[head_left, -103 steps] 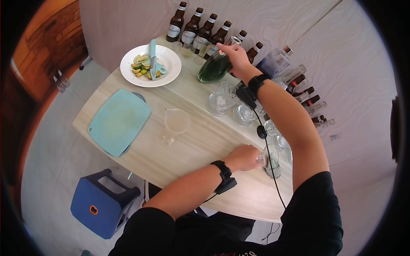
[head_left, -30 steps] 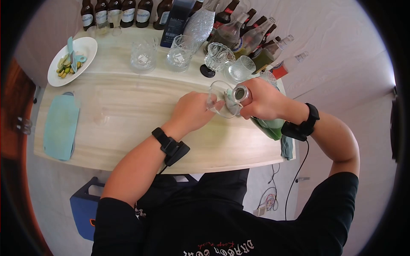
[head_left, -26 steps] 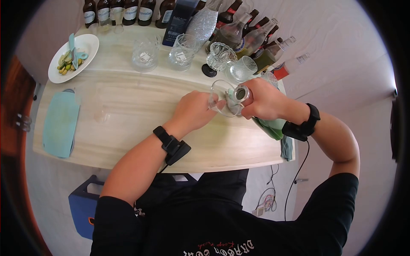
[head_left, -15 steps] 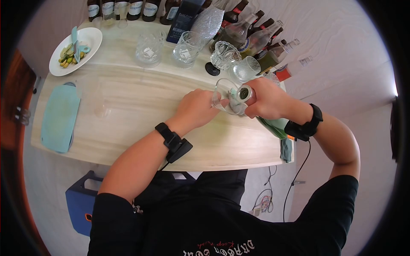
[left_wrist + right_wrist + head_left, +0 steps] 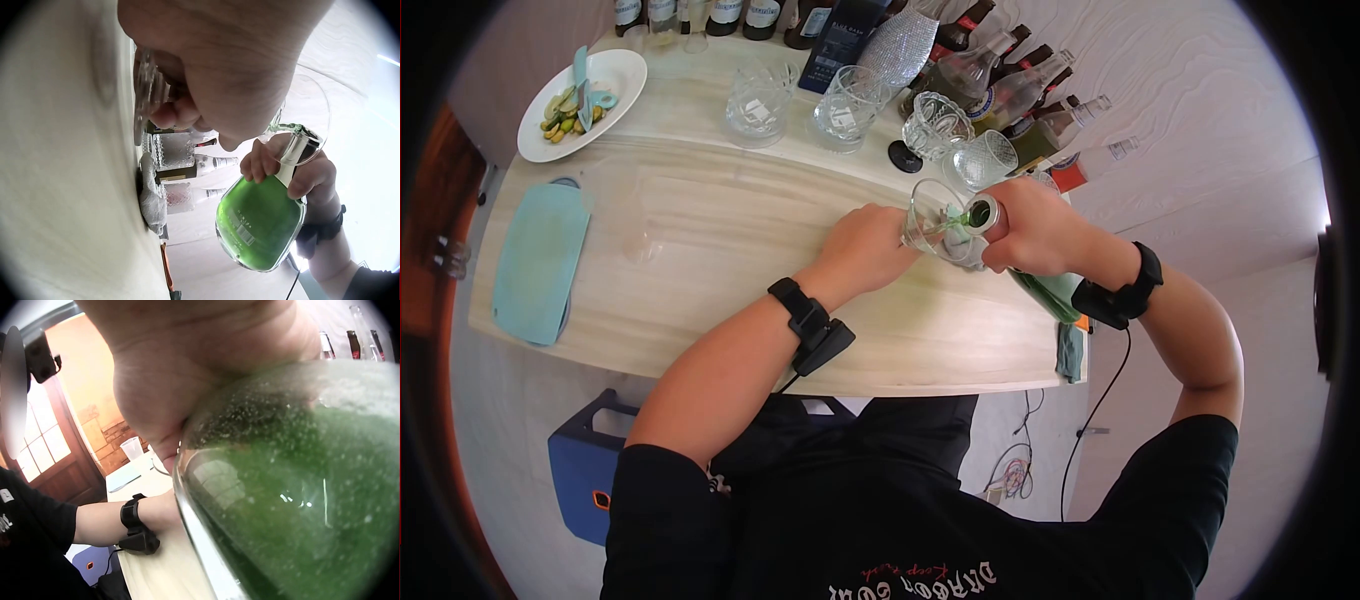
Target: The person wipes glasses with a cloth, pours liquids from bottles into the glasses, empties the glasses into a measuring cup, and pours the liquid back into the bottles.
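In the head view my left hand grips a clear stemmed glass low down. Its round foot shows close to the table in the left wrist view. My right hand holds a bottle of green liquid by the neck, tipped so its silver-collared mouth is at the glass rim. A thin green stream runs from the mouth into the glass. In the right wrist view the bottle's green body fills much of the picture, with bubbles inside.
A white plate of cut limes and a light-blue knife stands back left, near a turquoise cutting board and clear jug. Cut-glass tumblers, a black box and several bottles line the back. A dark cloth lies at right.
The right hand has brought the green bottle from the back of the table and tilted it over the glass. Since half a second ago, green liquid has begun flowing out.
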Demonstrator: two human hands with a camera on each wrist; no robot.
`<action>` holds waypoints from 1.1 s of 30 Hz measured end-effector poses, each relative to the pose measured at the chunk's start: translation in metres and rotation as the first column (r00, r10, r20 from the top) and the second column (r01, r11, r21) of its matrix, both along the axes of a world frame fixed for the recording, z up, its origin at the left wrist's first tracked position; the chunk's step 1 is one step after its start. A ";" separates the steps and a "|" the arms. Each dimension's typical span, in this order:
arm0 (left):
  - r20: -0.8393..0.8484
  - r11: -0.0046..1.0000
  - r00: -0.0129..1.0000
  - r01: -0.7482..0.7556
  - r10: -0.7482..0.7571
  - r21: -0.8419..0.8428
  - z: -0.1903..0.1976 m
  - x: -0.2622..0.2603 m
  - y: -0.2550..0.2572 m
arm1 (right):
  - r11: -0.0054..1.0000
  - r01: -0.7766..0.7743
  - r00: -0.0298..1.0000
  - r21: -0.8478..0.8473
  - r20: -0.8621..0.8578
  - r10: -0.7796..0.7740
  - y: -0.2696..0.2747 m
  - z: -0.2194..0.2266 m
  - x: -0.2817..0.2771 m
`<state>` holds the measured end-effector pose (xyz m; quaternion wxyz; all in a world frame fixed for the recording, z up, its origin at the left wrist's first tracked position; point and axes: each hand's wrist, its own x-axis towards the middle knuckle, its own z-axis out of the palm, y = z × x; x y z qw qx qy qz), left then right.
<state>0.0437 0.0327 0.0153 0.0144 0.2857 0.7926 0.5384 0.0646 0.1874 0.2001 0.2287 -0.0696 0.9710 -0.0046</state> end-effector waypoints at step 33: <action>0.084 0.992 0.994 0.058 -0.068 0.115 -0.007 -0.004 0.002 | 0.993 0.041 0.999 -0.107 0.009 -0.040 -0.007 0.005 0.001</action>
